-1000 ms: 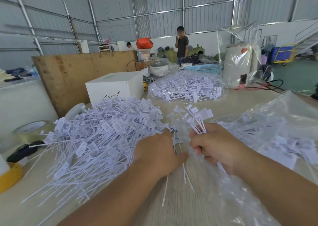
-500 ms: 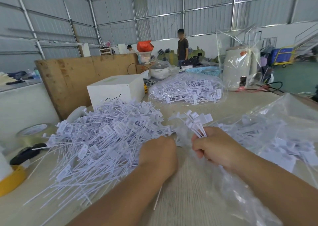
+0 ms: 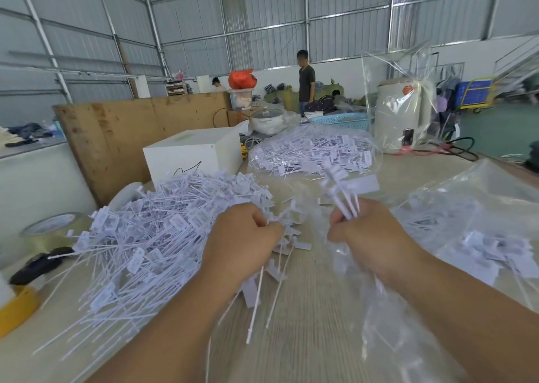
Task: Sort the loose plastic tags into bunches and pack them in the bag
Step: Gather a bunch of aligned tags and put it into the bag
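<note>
bunch [image 3: 347, 188] blurred, tape roll [image 3: 14, 309] edge-cropped

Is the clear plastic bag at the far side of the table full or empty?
Filled: the clear plastic bag lies flat on the table, with white plastic tags showing through it across its width.

A strip of bare pale wooden tabletop [image 3: 315, 318] runs between the two forearms toward the near edge; only a few stray white plastic tags [image 3: 256, 301] lie across it. The large heap of loose white tags [image 3: 140, 245] blocks the left. Crumpled clear plastic bags holding tags [image 3: 478, 236] block the right. A white rectangular box [image 3: 195, 152] and a filled clear bag of tags [image 3: 312, 149] close the far side.
</note>
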The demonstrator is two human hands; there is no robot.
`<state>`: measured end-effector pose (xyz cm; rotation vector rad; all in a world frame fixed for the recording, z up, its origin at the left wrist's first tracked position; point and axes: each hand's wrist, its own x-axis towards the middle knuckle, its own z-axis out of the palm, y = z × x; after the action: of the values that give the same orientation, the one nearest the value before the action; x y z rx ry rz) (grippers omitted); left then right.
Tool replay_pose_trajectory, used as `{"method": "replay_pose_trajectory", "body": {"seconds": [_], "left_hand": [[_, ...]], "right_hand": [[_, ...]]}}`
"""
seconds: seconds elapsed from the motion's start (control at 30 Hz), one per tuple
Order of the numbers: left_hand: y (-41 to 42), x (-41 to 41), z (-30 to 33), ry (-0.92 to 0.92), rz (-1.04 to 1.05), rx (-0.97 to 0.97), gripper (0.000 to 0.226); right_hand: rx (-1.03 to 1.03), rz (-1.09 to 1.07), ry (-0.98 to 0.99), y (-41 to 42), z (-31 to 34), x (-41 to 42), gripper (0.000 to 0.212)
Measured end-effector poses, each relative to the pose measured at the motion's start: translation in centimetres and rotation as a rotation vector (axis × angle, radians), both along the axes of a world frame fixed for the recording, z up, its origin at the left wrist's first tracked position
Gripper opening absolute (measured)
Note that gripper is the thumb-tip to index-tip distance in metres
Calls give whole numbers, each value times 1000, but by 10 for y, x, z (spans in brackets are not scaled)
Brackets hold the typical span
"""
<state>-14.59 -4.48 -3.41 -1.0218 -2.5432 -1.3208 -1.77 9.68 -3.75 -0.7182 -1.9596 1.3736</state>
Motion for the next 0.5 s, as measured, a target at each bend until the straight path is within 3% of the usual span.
{"method": "replay_pose_trajectory", "body": {"seconds": [0.1, 0.23, 0.37, 0.5], "left_hand": [[0, 2, 3, 18, 27, 93, 17], [1, 8, 5, 45, -42, 241, 17], [4, 20, -3, 35, -306, 172, 14], [10, 24, -14, -4, -504, 106, 11]], "right_hand": [[-32, 161, 14, -11, 4, -2, 35], [-255, 269, 150, -20, 10, -1, 33], [-368, 319, 114, -27, 10, -1, 45], [-385, 186, 144, -27, 5, -3, 35]]}}
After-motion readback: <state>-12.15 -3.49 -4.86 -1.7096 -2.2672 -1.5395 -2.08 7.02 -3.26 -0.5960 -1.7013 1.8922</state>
